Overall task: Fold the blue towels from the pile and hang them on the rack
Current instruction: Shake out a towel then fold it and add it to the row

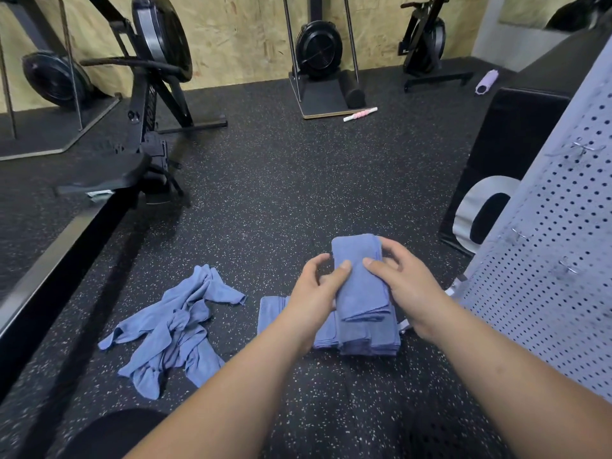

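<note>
**Folded towel in both hands, rack at 3 o'clock**

You hold a folded blue cloth towel just above the stack of folded blue towels on the black speckled rubber floor. Its long axis runs 12 to 6 o'clock. Your left hand pinches its left edge and your right hand pinches its right edge, thumbs on top. The grey perforated metal rack stands at 3 o'clock, nearer your right hand, so hanging likely means a swing rightward. The crumpled pile of unfolded blue towels lies at 9 o'clock.
</note>
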